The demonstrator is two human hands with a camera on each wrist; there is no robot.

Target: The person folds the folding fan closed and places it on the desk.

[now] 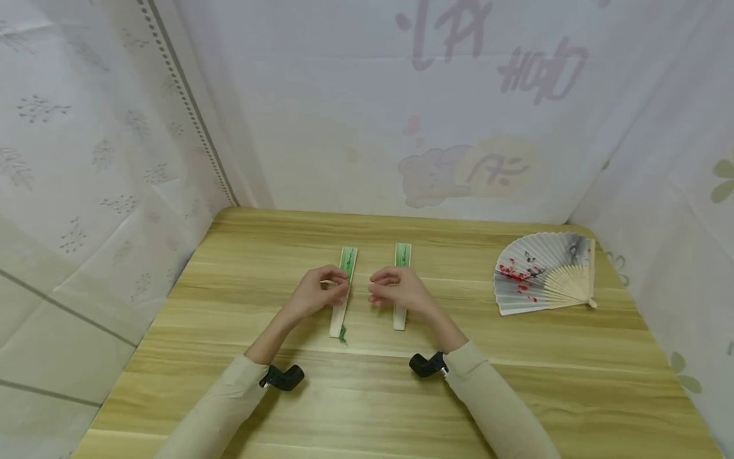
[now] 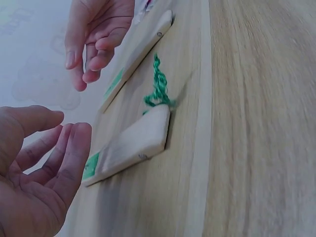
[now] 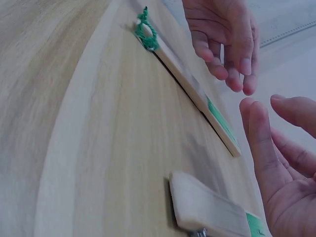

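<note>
Two folded hand fans lie apart on the wooden table. The left folded fan (image 1: 339,317) has a green top part and a green cord tassel (image 2: 159,84) at its lower end. My left hand (image 1: 321,290) hovers above it, fingers loosely bent, holding nothing. The right folded fan (image 1: 400,317), also green at the top, lies beneath my right hand (image 1: 401,290). That hand, too, is raised off the table with relaxed fingers and nothing between them. In both wrist views the fingertips of the two hands face each other across a gap.
An opened fan (image 1: 524,274) with red blossoms and grey shading lies at the table's right. Printed cloth (image 1: 321,127) hangs behind the wooden table (image 1: 355,401) and at both sides. Each wrist carries a black camera mount (image 1: 283,378).
</note>
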